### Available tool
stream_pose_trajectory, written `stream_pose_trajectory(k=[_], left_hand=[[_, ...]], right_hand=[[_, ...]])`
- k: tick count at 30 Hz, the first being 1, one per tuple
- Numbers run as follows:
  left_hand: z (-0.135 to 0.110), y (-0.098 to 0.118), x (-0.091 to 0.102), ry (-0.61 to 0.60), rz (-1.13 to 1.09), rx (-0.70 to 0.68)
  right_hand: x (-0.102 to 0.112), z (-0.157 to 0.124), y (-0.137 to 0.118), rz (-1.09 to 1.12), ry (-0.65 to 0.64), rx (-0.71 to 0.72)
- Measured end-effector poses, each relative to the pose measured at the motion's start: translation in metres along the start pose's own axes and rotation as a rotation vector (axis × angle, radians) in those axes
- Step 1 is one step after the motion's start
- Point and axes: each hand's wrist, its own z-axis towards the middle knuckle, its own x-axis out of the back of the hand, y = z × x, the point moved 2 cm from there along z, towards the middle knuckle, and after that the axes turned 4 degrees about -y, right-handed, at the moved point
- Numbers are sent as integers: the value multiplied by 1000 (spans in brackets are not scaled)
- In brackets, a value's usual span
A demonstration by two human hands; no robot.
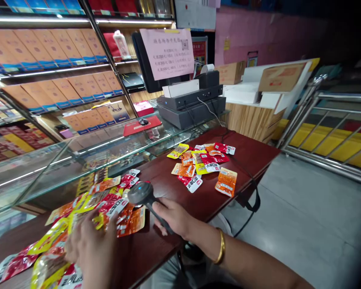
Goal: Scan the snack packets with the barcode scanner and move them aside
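Observation:
My right hand is wrapped round the handle of a dark handheld barcode scanner, its head tilted over the right edge of the near heap. My left hand, a little blurred, hovers over or touches that heap, thumb apart from the curved fingers. In the heap lie several small snack packets in red, yellow and orange, overlapping on the dark red table. Farther right is a second group of similar packets. A lone orange packet lies near the table's right edge.
A glass display counter runs along the table's far side. Beyond stand a cash drawer, a monitor with a pink paper sign and shelves of boxes. A black cable crosses the table. A metal railing stands right.

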Motion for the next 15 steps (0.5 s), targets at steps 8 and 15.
stream_pose_trajectory(k=[8, 15], left_hand=[[-34, 142, -65, -421, 67, -457], [-74, 202, -102, -505, 131, -671]], right_hand=[[58, -62, -23, -7, 276, 100], [104, -106, -37, 24, 491, 222]])
